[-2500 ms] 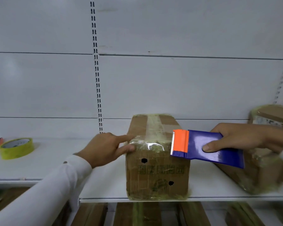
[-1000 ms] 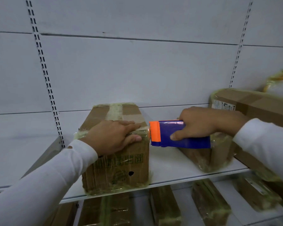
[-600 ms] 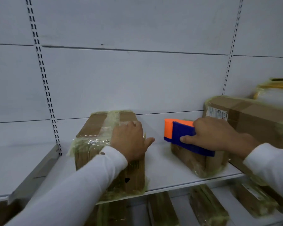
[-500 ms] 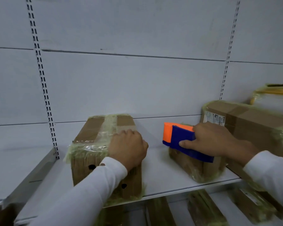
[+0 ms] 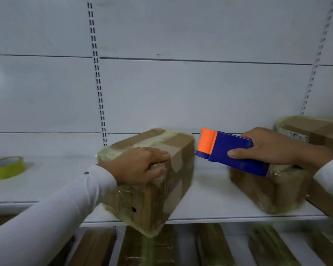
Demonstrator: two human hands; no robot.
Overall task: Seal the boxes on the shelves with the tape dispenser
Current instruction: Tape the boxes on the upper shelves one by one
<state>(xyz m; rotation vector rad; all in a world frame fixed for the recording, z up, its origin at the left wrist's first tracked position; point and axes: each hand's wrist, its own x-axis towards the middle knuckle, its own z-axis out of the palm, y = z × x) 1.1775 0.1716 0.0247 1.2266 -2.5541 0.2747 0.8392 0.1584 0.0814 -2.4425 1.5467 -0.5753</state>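
Left hand (image 5: 140, 166) palm down, fingers curled over the top front edge of a taped cardboard box (image 5: 161, 189), thumb on its near face; white-sleeved forearm runs down-left from it. Right hand (image 5: 267, 146) off to the left hand's right, gripping a blue tape dispenser (image 5: 229, 152), thumb on the near side, fingers wrapped over the top, orange end pointing toward the left hand.
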